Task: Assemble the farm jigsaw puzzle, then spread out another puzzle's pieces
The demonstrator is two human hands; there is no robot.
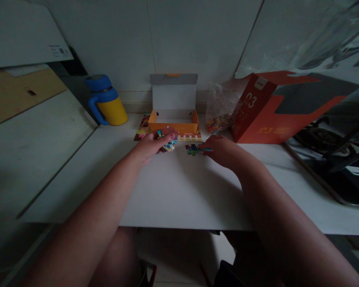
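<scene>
My left hand (151, 144) is closed around a bunch of colourful jigsaw puzzle pieces (169, 146), just in front of an open orange box (173, 127). To the right, my right hand (217, 149) is low over the white table, its fingertips pinching a puzzle piece (206, 150). That piece is at the right edge of a few puzzle pieces (192, 149) lying flat on the table; whether it is joined to them I cannot tell. A printed picture sheet (142, 129) lies under the box. The box's lid stands up at the back, showing a pale inside.
A clear plastic bag (219, 119) with many small colourful bits stands right of the orange box. Beside it is a large red-orange carton (263, 107). A blue and yellow jug (110, 104) stands back left. The white table (173, 199) ends at a front edge above my legs.
</scene>
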